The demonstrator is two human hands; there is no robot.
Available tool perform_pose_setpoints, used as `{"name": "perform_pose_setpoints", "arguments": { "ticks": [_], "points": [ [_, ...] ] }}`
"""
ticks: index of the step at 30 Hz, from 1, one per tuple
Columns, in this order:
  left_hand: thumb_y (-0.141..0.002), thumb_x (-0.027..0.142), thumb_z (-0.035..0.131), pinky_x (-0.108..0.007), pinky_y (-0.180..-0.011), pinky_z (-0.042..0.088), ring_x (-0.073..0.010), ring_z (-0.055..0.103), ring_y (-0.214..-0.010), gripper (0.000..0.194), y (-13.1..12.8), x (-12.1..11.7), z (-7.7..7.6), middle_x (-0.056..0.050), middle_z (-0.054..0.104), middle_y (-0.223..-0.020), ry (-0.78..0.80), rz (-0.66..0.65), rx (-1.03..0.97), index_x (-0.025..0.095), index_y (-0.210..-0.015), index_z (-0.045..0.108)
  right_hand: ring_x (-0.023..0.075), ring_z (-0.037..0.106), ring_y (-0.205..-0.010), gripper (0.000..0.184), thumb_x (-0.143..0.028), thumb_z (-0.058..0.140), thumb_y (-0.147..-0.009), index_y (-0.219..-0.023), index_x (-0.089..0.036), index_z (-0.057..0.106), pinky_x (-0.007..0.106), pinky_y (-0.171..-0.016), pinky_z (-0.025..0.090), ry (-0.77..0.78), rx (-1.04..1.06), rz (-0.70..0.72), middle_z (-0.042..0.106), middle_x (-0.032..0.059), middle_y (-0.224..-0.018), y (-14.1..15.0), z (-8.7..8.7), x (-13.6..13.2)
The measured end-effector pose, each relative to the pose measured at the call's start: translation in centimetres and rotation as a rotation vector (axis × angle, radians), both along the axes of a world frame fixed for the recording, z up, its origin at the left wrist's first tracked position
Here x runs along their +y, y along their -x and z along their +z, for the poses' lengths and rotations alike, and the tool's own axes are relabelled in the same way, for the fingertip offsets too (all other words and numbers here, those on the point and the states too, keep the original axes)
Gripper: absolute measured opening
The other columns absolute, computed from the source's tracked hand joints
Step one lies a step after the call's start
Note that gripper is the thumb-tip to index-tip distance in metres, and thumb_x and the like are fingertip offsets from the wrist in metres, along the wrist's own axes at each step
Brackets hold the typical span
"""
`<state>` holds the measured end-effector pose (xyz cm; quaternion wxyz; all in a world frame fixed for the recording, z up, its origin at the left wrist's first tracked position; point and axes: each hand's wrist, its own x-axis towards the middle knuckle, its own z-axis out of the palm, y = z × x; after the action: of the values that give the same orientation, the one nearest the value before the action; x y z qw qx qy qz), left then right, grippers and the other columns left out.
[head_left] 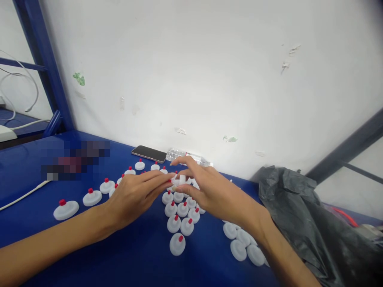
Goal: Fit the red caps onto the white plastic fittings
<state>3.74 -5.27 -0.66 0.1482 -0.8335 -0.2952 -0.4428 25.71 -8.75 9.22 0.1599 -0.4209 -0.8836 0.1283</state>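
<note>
My left hand (136,197) and my right hand (209,189) meet over the blue table (134,259). Between their fingertips sits a small white plastic part (179,180), pinched from both sides. Below the hands stands a cluster of several white round caps with red tips (181,215). More red-tipped caps (89,197) run in a row to the left. Plain white caps without red tips (243,245) lie under my right forearm.
A dark phone (149,153) and a clear plastic bottle (188,156) lie by the white wall. A crumpled black plastic bag (302,223) fills the right side. A white cable (20,196) crosses the left edge. Blue metal posts (42,59) frame the bench.
</note>
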Motion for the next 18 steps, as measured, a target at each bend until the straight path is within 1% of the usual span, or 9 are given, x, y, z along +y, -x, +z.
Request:
{"name": "perform_pose_setpoints", "arguments": {
  "ticks": [3,5,7,9,12,14,16,18],
  "points": [
    [-0.103,0.031,0.045,-0.021,-0.047,0.045,-0.0117,0.07,-0.067,0.022,-0.1,0.0,0.2,0.001,0.075,-0.087,0.035,0.017,-0.01,0.025,-0.111,0.064,0.0208,0.065,-0.1,0.044,-0.025,0.053,-0.1,-0.139,-0.032,0.036,0.032,-0.08,0.051,-0.022,0.016,0.029,0.071,0.0035,-0.113,0.5,-0.2,-0.2],
    [-0.104,0.028,0.043,-0.021,-0.049,0.045,-0.0108,0.066,-0.062,0.022,0.0,0.2,0.1,0.002,0.072,-0.081,0.078,-0.025,-0.006,0.023,-0.101,0.065,0.0208,0.066,-0.098,0.042,-0.021,0.053,-0.099,-0.138,-0.029,0.037,0.032,-0.08,0.051,-0.03,0.001,0.04,0.07,0.005,-0.111,0.9,-0.4,-0.1],
    [-0.104,0.025,0.042,-0.021,-0.05,0.044,-0.0101,0.061,-0.058,0.023,0.0,0.4,-0.1,0.003,0.068,-0.075,0.118,-0.083,-0.013,0.023,-0.096,0.063,0.0206,0.066,-0.092,0.041,-0.018,0.053,-0.098,-0.135,-0.027,0.038,0.032,-0.076,0.051,-0.027,-0.028,0.036,0.069,0.0055,-0.109,1.2,-0.6,0.0],
    [-0.103,0.021,0.042,-0.021,-0.052,0.044,-0.0098,0.058,-0.057,0.021,0.1,0.5,-0.2,0.003,0.065,-0.073,0.151,-0.135,-0.028,0.022,-0.094,0.062,0.0196,0.066,-0.085,0.04,-0.015,0.054,-0.097,-0.132,-0.027,0.039,0.03,-0.071,0.05,-0.011,-0.03,0.029,0.068,0.0044,-0.107,1.3,-0.8,0.1],
    [-0.101,0.017,0.043,-0.021,-0.052,0.043,-0.0093,0.056,-0.056,0.02,0.2,0.5,-0.1,0.005,0.062,-0.07,0.191,-0.182,-0.054,0.023,-0.093,0.061,0.0183,0.066,-0.081,0.041,-0.011,0.053,-0.095,-0.129,-0.03,0.04,0.028,-0.067,0.049,-0.009,0.012,0.044,0.067,0.0005,-0.1,1.2,-1.0,0.1],
    [-0.1,0.016,0.044,-0.021,-0.053,0.043,-0.009,0.055,-0.055,0.02,0.1,0.2,0.0,0.005,0.062,-0.069,0.212,-0.197,-0.081,0.023,-0.093,0.061,0.0175,0.067,-0.083,0.043,-0.007,0.051,-0.093,-0.127,-0.031,0.04,0.027,-0.067,0.049,-0.009,0.046,0.071,0.067,-0.0004,-0.1,1.2,-1.1,0.1],
    [-0.1,0.017,0.043,-0.021,-0.053,0.043,-0.009,0.055,-0.054,0.021,0.0,0.0,0.1,0.006,0.062,-0.068,0.23,-0.199,-0.098,0.023,-0.093,0.062,0.0176,0.068,-0.089,0.043,-0.005,0.05,-0.092,-0.126,-0.03,0.042,0.027,-0.068,0.051,0.004,0.051,0.085,0.066,0.001,-0.105,1.2,-1.1,0.0],
    [-0.101,0.02,0.042,-0.022,-0.053,0.043,-0.0094,0.056,-0.055,0.023,-0.1,0.0,0.1,0.005,0.062,-0.067,0.259,-0.176,-0.088,0.023,-0.09,0.063,0.019,0.068,-0.094,0.042,-0.005,0.049,-0.093,-0.127,-0.028,0.043,0.03,-0.073,0.053,-0.004,0.016,0.077,0.066,0.0032,-0.109,1.3,-1.2,0.1]
  ]
}}
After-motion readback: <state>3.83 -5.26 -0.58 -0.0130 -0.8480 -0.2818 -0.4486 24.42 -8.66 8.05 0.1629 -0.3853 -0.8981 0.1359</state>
